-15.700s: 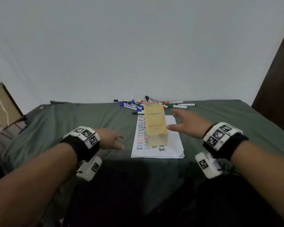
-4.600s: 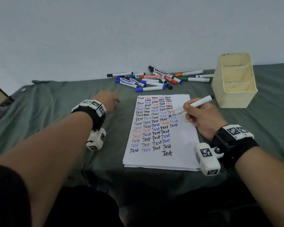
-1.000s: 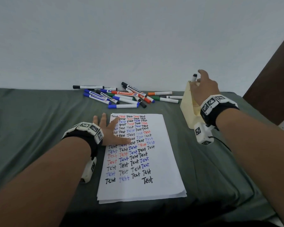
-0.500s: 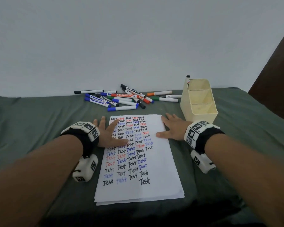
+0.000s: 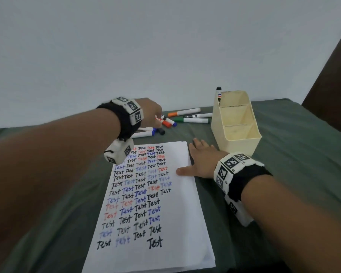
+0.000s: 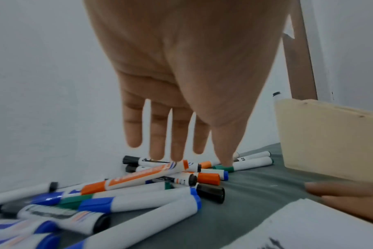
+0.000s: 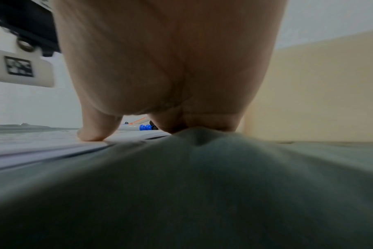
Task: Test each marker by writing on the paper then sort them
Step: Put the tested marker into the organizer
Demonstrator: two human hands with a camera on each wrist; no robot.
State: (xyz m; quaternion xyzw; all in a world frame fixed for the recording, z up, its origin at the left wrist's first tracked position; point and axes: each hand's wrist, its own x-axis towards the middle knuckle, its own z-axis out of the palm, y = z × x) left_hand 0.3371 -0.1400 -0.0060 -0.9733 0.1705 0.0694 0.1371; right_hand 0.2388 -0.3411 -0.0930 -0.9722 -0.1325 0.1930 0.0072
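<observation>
A pile of markers (image 5: pixel 166 123) (image 6: pixel 138 188) lies on the green cloth by the wall. My left hand (image 5: pixel 150 113) (image 6: pixel 177 151) hovers over the pile with straight, spread fingers, just above an orange marker (image 6: pixel 136 179), holding nothing. My right hand (image 5: pixel 200 160) (image 7: pixel 160 101) rests flat on the cloth at the right edge of the paper (image 5: pixel 177 213), thumb on the sheet. The paper is covered with rows of "Test". A cream three-compartment box (image 5: pixel 236 133) (image 6: pixel 330 139) stands to the right, with one black-capped marker (image 5: pixel 218 94) upright in its far compartment.
The white wall rises directly behind the markers. A dark brown panel (image 5: pixel 331 79) stands at the far right. The green cloth (image 5: pixel 47 223) covers the whole surface, and the paper is a small stack of sheets.
My left hand has lifted off the paper's left edge and moved forward over the marker pile. My right hand stays flat beside the paper, where it came down after leaving the box.
</observation>
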